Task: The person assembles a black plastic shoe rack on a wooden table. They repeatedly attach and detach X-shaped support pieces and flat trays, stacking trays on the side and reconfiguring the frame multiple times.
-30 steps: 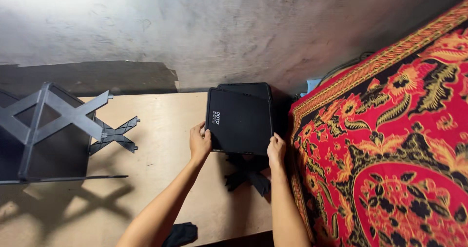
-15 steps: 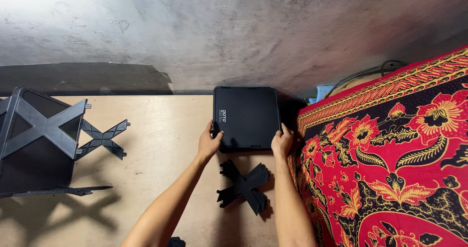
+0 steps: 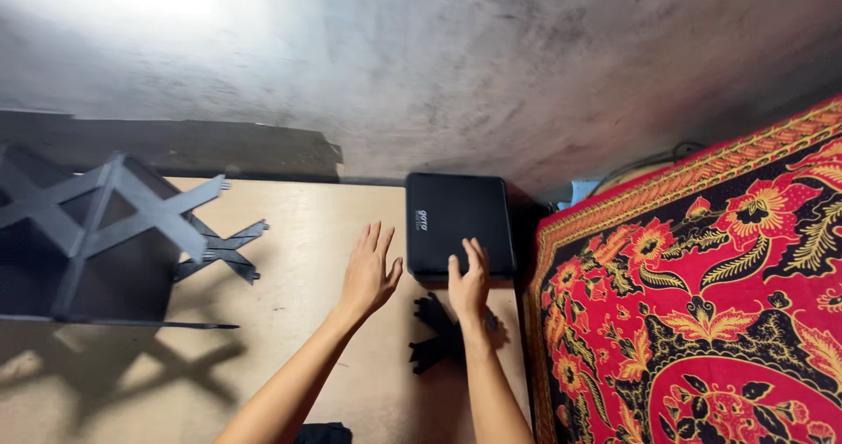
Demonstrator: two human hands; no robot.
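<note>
One black flat box [image 3: 460, 225], closed, lay on the pale wooden surface [image 3: 298, 234] at its far edge, close to the grey wall [image 3: 456, 67]; its contents could not be seen. One right hand [image 3: 469, 282] rested with fingertips on the near edge of the box, fingers extended, grasping nothing. One left hand [image 3: 368, 269] was spread flat and wide just left of the box, apart from it, holding nothing. One small black cross-shaped piece [image 3: 431, 343] lay on the surface below the right hand, partly hidden by the wrist. One larger black lattice frame [image 3: 96, 234] of crossed slats stood at the left of the surface, with one flat crossed slat piece [image 3: 224, 251] lying beside it. One red patterned cloth [image 3: 702, 304] with floral motifs covered the area to the right. One dark cable [image 3: 649, 159] ran behind the cloth.
</note>
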